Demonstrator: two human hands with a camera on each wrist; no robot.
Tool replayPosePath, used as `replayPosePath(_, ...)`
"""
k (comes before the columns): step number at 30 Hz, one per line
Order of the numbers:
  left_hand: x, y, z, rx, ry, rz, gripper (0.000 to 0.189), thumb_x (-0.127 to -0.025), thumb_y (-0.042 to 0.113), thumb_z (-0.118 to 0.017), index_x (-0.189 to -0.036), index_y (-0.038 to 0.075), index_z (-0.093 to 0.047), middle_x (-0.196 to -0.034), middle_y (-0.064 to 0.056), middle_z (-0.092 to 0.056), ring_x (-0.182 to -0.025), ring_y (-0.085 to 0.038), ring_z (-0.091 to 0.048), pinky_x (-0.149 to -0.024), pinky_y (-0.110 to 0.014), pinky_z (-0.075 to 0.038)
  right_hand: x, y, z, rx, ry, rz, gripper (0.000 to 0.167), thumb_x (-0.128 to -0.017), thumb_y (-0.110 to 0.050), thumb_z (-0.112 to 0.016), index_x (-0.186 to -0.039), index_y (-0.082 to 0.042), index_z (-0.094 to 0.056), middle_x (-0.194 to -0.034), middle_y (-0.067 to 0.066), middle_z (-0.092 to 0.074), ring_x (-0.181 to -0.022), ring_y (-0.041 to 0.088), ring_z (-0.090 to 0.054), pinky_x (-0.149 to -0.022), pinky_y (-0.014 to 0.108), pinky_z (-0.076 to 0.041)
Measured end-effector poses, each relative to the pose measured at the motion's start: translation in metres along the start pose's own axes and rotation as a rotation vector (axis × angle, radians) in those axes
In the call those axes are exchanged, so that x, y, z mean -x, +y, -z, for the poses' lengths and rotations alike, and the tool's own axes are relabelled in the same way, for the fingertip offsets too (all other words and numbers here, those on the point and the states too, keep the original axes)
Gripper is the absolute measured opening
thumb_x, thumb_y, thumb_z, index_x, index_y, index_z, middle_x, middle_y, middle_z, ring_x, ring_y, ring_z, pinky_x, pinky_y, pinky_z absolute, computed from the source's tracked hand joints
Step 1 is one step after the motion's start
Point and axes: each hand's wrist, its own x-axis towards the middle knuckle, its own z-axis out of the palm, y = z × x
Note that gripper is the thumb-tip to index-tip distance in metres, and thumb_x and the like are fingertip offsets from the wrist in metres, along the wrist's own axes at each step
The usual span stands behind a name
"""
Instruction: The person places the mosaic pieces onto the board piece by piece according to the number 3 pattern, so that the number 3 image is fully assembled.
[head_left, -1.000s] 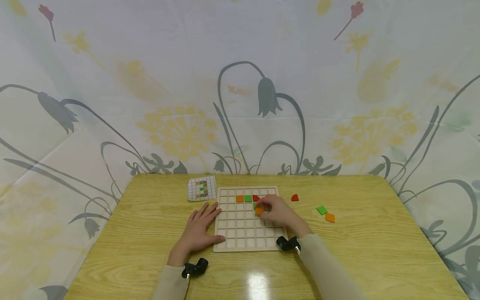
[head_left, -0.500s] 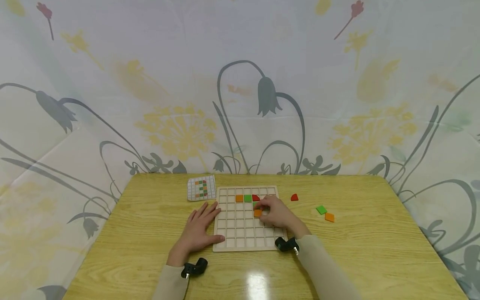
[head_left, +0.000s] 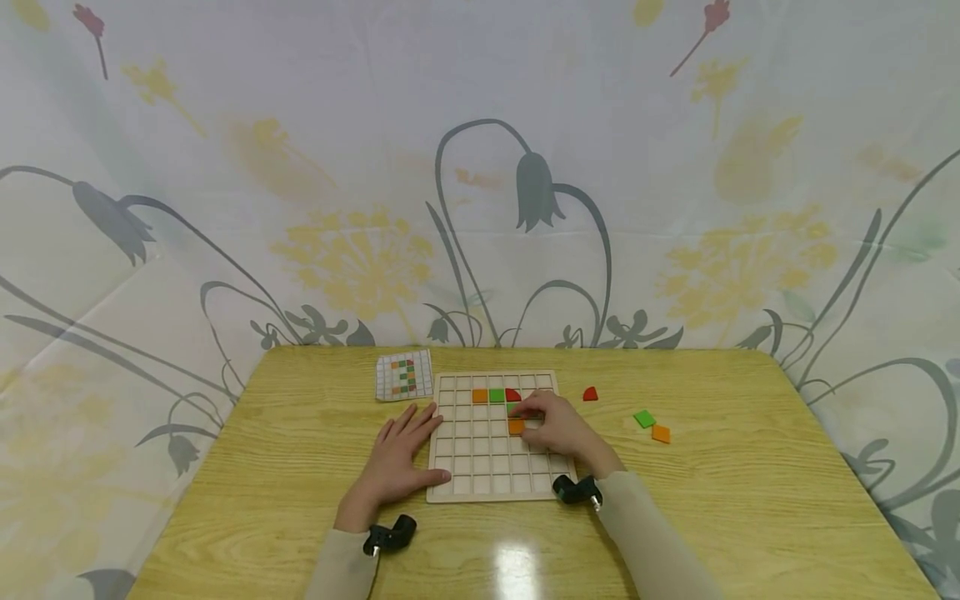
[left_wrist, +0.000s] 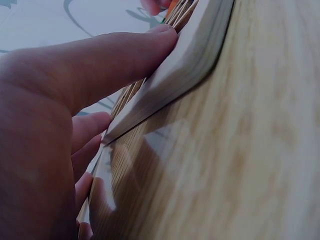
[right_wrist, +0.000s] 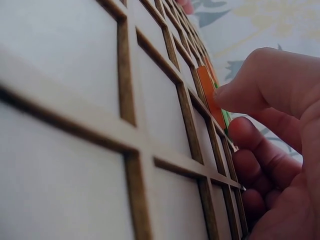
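Being pinched: orange tile, by the right hand.
Green tile at orange tile's twelve o'clock could be dislodged by fingertips; left hand is spread.

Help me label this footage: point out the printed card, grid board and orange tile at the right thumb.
Printed card point(head_left: 404, 375): head view, middle of its face.
Grid board point(head_left: 482, 465): head view, a bare cell.
Orange tile point(head_left: 516, 427): head view, its top.
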Motion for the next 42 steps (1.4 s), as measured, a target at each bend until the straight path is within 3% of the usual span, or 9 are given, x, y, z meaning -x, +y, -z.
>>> replayPosePath(10,-0.0015,-0.0012,0.0012,-0.006,-0.019,0.010,0.088,-0.082,0.057,-0.072,-0.153,0.012,-0.043,-0.163,-0.003,-0.027,-0.151,-0.032,-0.013,-0.116,-0.063,-0.008,0.0002,0.0031,-0.0014,0.007,0.014,0.035,0.027,-0.082,-0.007,-0.072,-0.107,-0.019,-0.075,-0.103,-0.007,-0.061,-0.093,0.015,-0.055,-0.083,0.036,-0.048)
replayPosePath(26,-0.0018,-0.0008,0.0013,-0.001,-0.028,0.021,0.088,-0.081,0.056,-0.073,-0.152,0.013,-0.045,-0.163,-0.003,-0.027,-0.151,-0.032,-0.013,-0.115,-0.064,-0.009,-0.0004,0.0030,-0.0031,0.012,0.018,0.013,0.024,-0.082,-0.004,-0.071,-0.101,-0.017,-0.078,-0.095,-0.008,-0.059,-0.084,0.016,-0.051,-0.074,0.033,-0.045)
replayPosePath(42,-0.0005,0.0021,0.0025,0.012,-0.027,0.024,0.087,-0.081,0.055,-0.073,-0.152,0.013,-0.045,-0.163,-0.002,-0.027,-0.151,-0.033,-0.013,-0.116,-0.063,-0.008,0.0023,0.0008,-0.0018,0.004,0.010,-0.003,0.021,-0.086,-0.006,-0.072,-0.102,-0.018,-0.078,-0.099,-0.007,-0.059,-0.088,0.017,-0.050,-0.075,0.034,-0.045)
